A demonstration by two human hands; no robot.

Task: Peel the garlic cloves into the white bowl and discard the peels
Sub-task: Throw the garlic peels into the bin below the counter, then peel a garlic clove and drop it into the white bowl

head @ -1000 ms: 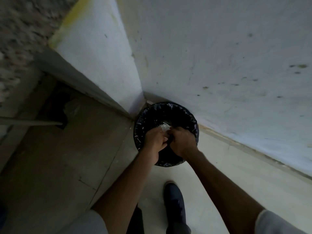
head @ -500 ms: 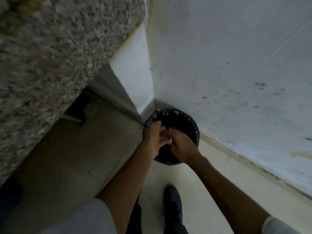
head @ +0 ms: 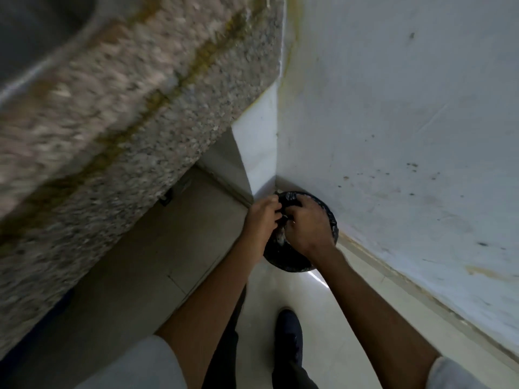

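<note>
A round bin (head: 293, 262) lined with a black bag stands on the floor in the corner of two white walls. My left hand (head: 262, 217) and my right hand (head: 307, 228) are pressed together right over its mouth, fingers curled against each other. Pale garlic peels (head: 278, 239) show in the bag just under the hands. Whether any peel is still between the fingers is hidden. The white bowl and the garlic cloves are out of view.
A speckled granite counter edge (head: 126, 122) overhangs at the upper left, blurred. A stained white wall (head: 393, 136) runs along the right behind the bin. My dark shoe (head: 288, 335) is on the pale tiled floor below the bin.
The view has swung up and right, bringing the counter into frame. Both hands stay together over the bin; the white peel seen between them earlier no longer shows there.
</note>
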